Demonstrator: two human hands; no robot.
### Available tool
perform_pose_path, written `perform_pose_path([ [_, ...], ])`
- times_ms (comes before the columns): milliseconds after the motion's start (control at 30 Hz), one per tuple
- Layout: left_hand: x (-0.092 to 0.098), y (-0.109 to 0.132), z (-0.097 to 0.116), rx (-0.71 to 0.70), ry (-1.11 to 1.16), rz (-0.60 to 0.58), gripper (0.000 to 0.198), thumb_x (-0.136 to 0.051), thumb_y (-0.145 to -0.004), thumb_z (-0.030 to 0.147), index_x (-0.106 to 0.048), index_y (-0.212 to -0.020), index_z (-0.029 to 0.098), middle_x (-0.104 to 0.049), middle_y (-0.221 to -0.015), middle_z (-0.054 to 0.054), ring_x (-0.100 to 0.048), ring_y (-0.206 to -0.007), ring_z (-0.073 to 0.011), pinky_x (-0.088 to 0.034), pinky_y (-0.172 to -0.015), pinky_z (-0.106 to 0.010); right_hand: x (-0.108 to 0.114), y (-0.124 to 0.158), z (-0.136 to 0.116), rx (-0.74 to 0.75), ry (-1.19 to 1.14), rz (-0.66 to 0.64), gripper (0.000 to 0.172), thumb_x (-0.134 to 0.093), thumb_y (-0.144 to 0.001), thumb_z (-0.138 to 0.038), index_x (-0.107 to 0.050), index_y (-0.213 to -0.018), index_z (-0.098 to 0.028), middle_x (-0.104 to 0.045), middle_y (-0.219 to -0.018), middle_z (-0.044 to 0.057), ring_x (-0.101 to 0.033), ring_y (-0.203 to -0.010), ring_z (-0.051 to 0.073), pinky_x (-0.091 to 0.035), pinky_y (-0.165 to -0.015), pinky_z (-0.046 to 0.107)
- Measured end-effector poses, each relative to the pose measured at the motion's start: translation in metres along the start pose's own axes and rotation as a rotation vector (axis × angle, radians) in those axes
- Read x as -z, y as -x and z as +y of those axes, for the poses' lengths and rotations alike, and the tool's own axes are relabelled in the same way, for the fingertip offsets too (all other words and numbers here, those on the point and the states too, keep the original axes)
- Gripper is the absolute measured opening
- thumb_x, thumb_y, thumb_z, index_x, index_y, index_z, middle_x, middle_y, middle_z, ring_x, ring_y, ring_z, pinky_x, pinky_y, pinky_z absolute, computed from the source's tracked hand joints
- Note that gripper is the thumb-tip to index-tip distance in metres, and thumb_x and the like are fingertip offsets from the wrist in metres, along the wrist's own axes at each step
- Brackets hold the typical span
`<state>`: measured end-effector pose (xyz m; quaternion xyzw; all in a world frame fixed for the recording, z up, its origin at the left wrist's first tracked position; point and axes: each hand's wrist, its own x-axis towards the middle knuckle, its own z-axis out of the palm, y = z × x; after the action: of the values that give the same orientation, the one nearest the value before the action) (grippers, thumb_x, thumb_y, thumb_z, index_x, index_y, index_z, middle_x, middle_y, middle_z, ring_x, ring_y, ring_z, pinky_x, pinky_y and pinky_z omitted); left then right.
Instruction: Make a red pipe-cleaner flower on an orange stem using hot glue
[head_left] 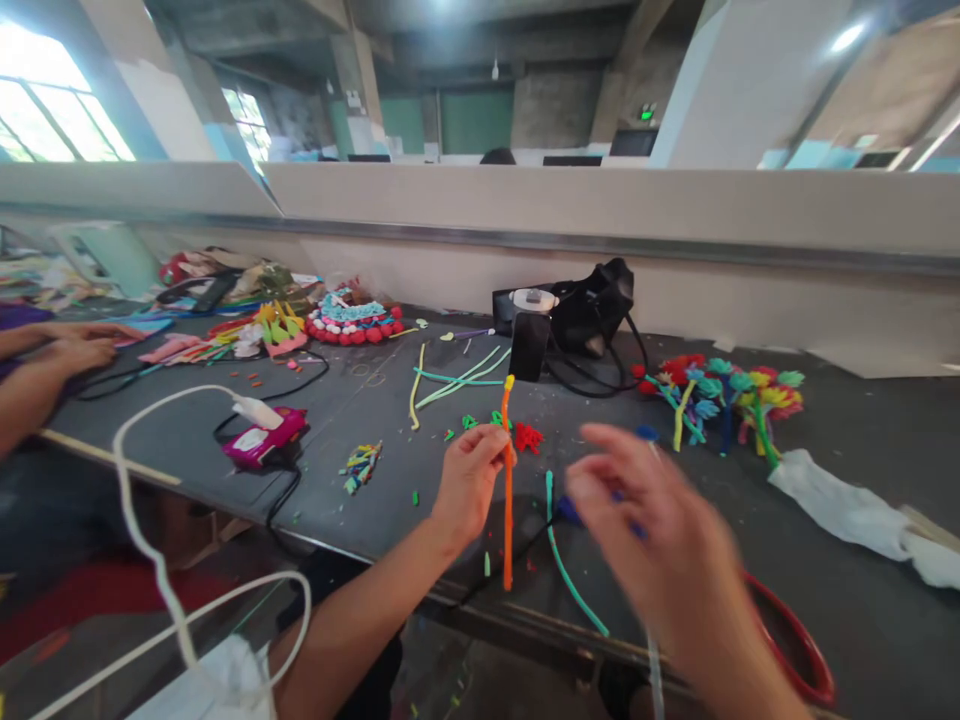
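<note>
The person's left hand (469, 485) pinches an orange pipe cleaner (508, 535) between thumb and forefinger. Its long axis runs nearly upright in the view, bowed slightly near the top, where a yellow tip (510, 382) points up and away from the person; the plain end points down toward the table edge. The left forearm reaches in from the lower left, with the back of the hand outward and the thumb side uppermost. The grip sits on the upper part of the pipe cleaner, so a short piece rises above the fingertips and the longer length hangs below them.

To the right of that pinch, apart from the pipe cleaner, the right hand (649, 520) is raised, blurred, its fingers loosely bent; whether they meet or touch the partly hidden blue tool (570, 511) behind them cannot be told.

Just beyond the left fingertips lie red curls (529, 438) and green bits (470, 422). Below and right of them a teal pipe cleaner (556, 545) slants across the table (322, 485). Farther beyond the fingers stands a smartphone (529, 348), before a black bag (600, 315).
</note>
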<state>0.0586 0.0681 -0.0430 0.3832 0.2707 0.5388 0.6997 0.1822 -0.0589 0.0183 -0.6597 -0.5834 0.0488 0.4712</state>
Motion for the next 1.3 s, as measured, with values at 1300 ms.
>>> perform_pose_path([
  [1300, 0.01, 0.043, 0.026, 0.572, -0.085, -0.507, 0.032, -0.068, -0.077, 0.046, -0.06, -0.072, 0.016, -0.035, -0.043, 0.009, -0.019, -0.037, -0.0034, -0.013, -0.039, -0.021, -0.029, -0.008, 0.018, -0.138, -0.201, -0.229, 0.024, -0.054, -0.089, -0.038, -0.065, -0.078, -0.02, -0.06, -0.064, -0.002, -0.054, -0.056, 0.011, -0.042, -0.055, 0.02],
])
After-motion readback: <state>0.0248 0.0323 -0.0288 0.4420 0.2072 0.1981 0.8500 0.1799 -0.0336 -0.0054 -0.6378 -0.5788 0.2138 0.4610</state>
